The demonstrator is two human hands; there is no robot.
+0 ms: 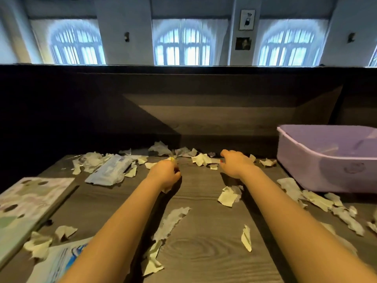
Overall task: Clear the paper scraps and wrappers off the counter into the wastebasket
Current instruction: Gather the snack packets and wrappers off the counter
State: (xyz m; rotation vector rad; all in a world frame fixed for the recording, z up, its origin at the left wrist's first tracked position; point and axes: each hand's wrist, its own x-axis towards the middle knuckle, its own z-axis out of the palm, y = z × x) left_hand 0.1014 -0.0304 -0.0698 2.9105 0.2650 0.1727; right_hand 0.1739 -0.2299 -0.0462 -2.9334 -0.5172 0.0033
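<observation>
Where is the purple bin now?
In the head view the bin stands on the counter at the far right, just right of the right hand.

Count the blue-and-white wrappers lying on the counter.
2. The far wrapper lies at the back left, to the left of the left hand. The near wrapper lies at the front left edge, partly under the left forearm. Others may hide among the scraps.

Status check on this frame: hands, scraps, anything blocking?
Left hand curled round held scraps. Right hand over loose scraps at far edge, grip unclear. Many more litter the counter. Wastebasket at right, nothing blocking.
</observation>
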